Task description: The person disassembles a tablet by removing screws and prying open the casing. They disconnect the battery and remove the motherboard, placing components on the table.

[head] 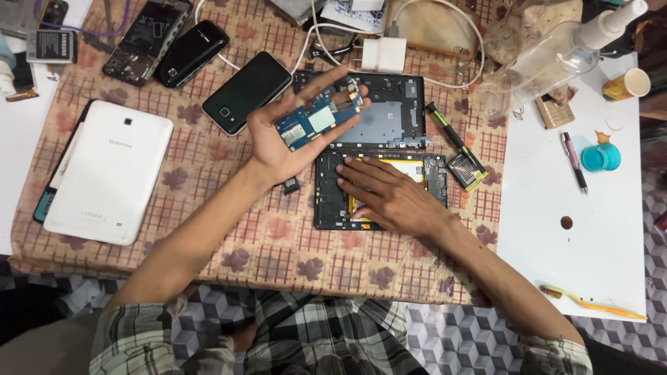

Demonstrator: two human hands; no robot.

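On open left hand [281, 139], blue circuit board [316, 121], apparently loose.

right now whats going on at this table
A person is working on an opened tablet. The left hand holds a blue circuit board up on its open palm. The right hand rests flat on the tablet's insides. A screwdriver, a black phone and a white tablet lie nearby.
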